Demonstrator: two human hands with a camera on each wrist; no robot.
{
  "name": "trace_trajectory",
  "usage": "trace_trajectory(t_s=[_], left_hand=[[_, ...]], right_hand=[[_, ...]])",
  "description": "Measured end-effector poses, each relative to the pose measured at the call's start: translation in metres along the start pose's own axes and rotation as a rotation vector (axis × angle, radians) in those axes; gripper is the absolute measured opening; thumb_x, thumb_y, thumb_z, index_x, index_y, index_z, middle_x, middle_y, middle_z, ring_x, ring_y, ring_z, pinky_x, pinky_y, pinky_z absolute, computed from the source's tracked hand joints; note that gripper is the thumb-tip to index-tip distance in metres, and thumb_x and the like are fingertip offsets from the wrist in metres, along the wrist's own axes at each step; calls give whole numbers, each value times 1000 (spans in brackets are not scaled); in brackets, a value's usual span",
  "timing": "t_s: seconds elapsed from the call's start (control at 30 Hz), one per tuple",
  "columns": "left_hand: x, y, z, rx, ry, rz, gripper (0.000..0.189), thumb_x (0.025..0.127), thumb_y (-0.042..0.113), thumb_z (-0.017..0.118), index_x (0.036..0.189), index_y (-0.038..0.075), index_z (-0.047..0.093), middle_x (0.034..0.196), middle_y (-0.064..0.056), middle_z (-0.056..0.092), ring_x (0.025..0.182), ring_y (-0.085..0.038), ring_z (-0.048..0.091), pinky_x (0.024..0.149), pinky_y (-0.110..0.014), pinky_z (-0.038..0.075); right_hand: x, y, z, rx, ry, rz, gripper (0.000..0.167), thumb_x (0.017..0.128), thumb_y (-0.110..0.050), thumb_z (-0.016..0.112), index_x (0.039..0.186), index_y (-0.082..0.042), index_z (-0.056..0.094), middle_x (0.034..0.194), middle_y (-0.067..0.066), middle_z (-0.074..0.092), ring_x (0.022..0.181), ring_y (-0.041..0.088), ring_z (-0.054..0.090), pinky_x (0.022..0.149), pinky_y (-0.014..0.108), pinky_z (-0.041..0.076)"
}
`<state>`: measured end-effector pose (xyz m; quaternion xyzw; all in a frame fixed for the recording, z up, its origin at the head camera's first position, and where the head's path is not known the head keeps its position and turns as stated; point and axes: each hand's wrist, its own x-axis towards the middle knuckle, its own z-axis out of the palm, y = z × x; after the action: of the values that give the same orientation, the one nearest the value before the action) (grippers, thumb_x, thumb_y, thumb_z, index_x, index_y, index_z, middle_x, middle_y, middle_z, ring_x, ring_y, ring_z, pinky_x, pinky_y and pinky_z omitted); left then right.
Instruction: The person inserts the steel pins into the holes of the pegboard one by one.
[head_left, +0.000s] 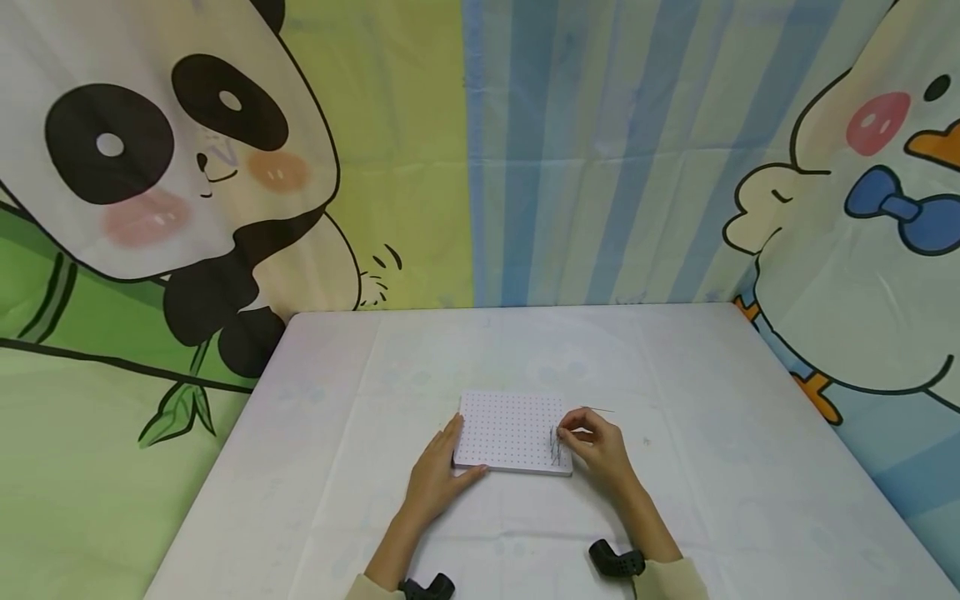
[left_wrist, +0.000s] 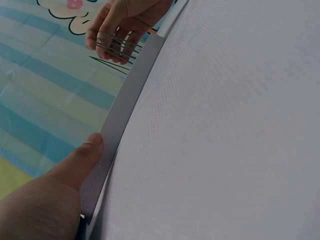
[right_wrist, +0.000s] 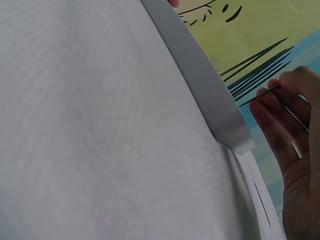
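Observation:
A white board [head_left: 510, 429] with a grid of small holes lies on the table. Flat along its left edge, my left hand [head_left: 437, 473] keeps its fingers straight, and its thumb [left_wrist: 90, 150] touches the near edge. Several thin dark needle-like pins [right_wrist: 260, 67] stand in a row near the board's right edge, some leaning. My right hand [head_left: 596, 446] is over that edge and pinches one slender pin [right_wrist: 270, 89] between thumb and fingertips. The pin's lower end is right at the board's surface.
Another thin pin [head_left: 600, 409] lies on the white tablecloth [head_left: 690, 467] just right of the board. A printed curtain [head_left: 600, 167] hangs behind the table. Each wrist wears a black camera mount [head_left: 617, 560].

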<state>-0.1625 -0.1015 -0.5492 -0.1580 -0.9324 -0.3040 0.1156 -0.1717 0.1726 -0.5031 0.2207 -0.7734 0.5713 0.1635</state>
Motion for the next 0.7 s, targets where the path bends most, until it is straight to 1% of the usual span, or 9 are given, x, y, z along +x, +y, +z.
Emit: trace_trajectory(t_s=[0.2,0.3,0.47,0.6,0.7], left_hand=[[0,0,0,15,6,6,92,75,52,69,142,-1,32,145,-13,34,131,-27,35,108,-39,25],[-1,-1,1,29,10,9,92,75,52,69,142,0,32,145,-13,35,131,-26,35,108,-38,26],[0,-1,1,37,9,2,92,75,52,69,142,0,32,145,-12,35,131,-26,35,108,-38,25],[1,-1,1,32,14,7,91,75,51,70,142,0,33,144,-12,35,130,-27,36,107,-39,26],[0,-2,2,26,12,9,92,75,51,69,142,1,32,145,-12,35,130,-26,35,107,-38,26]], right_hand=[[0,-4,-1,-17,-45,-31,13,77,13,65,87,7,59,83,18,62,78,28,62,65,37,55],[0,-5,-1,-42,-67,-52,15,76,14,66,87,6,59,81,17,63,75,29,63,65,38,55],[1,-6,-3,-141,-77,-119,18,73,12,69,86,1,61,76,12,65,68,23,63,64,39,53],[3,-7,-5,-217,-80,-158,19,72,10,72,84,-1,62,72,8,65,64,20,60,61,38,51],[2,0,-5,-241,-85,-171,20,70,10,73,83,-1,62,71,7,65,63,20,59,59,37,50]])
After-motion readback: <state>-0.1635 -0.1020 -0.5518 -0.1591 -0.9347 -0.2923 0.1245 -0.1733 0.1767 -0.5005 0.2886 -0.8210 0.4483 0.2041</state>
